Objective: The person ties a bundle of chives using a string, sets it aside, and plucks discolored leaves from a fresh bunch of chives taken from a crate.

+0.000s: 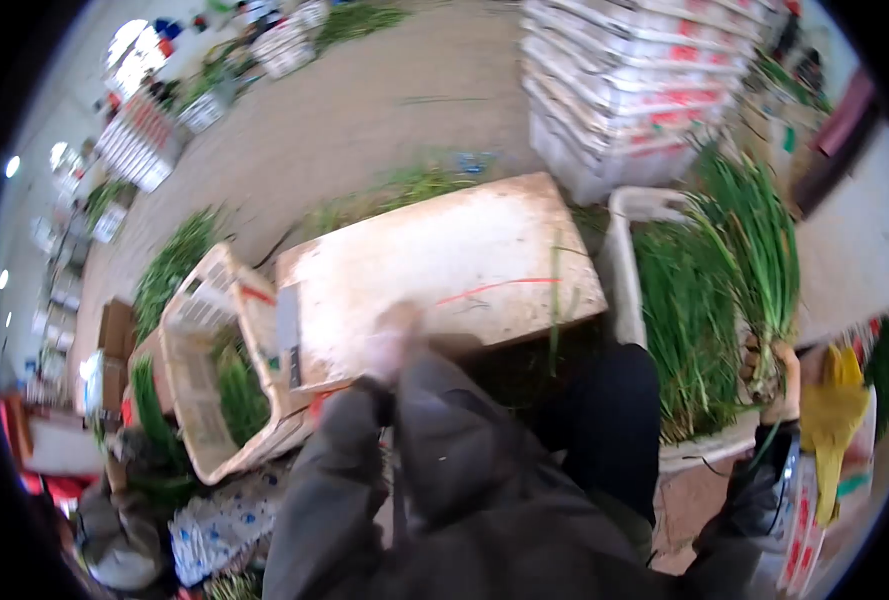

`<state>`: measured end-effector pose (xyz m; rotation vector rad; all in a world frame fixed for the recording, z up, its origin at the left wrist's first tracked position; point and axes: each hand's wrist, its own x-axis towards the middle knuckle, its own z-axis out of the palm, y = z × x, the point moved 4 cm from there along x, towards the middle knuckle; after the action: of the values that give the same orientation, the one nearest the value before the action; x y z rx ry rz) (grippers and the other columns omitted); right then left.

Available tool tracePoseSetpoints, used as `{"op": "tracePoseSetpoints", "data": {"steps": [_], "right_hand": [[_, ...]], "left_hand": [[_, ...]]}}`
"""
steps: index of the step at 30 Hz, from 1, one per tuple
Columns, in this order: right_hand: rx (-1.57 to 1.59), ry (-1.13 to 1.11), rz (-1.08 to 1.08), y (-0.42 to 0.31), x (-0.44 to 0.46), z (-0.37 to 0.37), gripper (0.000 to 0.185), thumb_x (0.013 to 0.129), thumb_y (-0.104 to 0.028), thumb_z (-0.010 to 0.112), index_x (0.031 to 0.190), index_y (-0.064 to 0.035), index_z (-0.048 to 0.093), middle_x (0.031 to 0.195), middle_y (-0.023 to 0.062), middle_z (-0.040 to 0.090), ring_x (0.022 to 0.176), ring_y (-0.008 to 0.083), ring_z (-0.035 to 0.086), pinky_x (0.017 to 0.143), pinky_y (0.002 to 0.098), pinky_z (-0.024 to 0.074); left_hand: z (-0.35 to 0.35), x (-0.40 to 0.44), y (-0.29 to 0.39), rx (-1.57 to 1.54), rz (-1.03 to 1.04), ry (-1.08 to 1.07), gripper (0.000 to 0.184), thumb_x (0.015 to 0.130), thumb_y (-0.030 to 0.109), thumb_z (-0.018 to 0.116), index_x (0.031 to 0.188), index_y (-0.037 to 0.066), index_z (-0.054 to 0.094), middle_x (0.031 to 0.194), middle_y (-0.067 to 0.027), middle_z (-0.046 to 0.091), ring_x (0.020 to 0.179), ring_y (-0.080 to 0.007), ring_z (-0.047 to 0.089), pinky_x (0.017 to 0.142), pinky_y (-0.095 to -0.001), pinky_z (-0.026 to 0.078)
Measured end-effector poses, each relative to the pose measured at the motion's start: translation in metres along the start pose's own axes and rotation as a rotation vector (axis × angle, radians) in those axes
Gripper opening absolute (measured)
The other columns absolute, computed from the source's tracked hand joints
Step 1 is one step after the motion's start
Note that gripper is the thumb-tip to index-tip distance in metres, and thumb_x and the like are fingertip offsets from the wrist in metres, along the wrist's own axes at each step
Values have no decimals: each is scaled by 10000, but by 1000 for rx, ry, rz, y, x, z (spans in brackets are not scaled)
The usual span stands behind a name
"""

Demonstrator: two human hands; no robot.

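My right hand (786,375) is closed round the root end of a bunch of long green stalks (759,240), whose leaves fan upward over a white crate at the right. My left hand (394,340), smeared by motion, is over the front edge of a worn white board (434,250); its fingers cannot be made out. A thin red strip (499,288) and a green leaf (554,290) lie on the board. More green stalks (684,310) fill the white crate (619,270).
Stacked white crates (634,90) rise behind the board. An open white crate (179,370) with greens is at the left. Loose greens (404,190) lie on the floor. A yellow cloth (832,415) hangs at the right. A person (119,530) is at the lower left.
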<state>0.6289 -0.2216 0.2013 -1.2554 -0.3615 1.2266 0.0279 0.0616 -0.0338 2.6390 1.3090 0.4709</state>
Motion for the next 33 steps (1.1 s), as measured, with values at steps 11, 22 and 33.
{"op": "tracePoseSetpoints", "data": {"steps": [11,22,33], "right_hand": [[-53,-330,71,37,39,161,415,943,-355,646,1151,3,648,890,65,685,674,148,613,540,275,475],[21,-488,566,311,107,231,246,957,-242,630,1042,-25,709,865,111,747,722,239,713,643,387,592],[83,-435,549,318,97,234,323,975,-242,681,1191,-2,690,1062,119,747,934,225,717,826,334,571]], "left_hand": [[-52,-57,-25,342,-108,-279,779,990,528,526,1617,134,285,1688,-118,254,1560,-345,217,1220,-642,173],[-139,-7,75,-655,-530,306,417,907,197,747,1279,27,666,1238,-187,698,1156,-288,654,1015,-366,500],[51,-2,208,-2346,-913,-322,552,1054,544,449,1409,134,554,1359,-75,631,1258,-291,570,1027,-527,464]]}}
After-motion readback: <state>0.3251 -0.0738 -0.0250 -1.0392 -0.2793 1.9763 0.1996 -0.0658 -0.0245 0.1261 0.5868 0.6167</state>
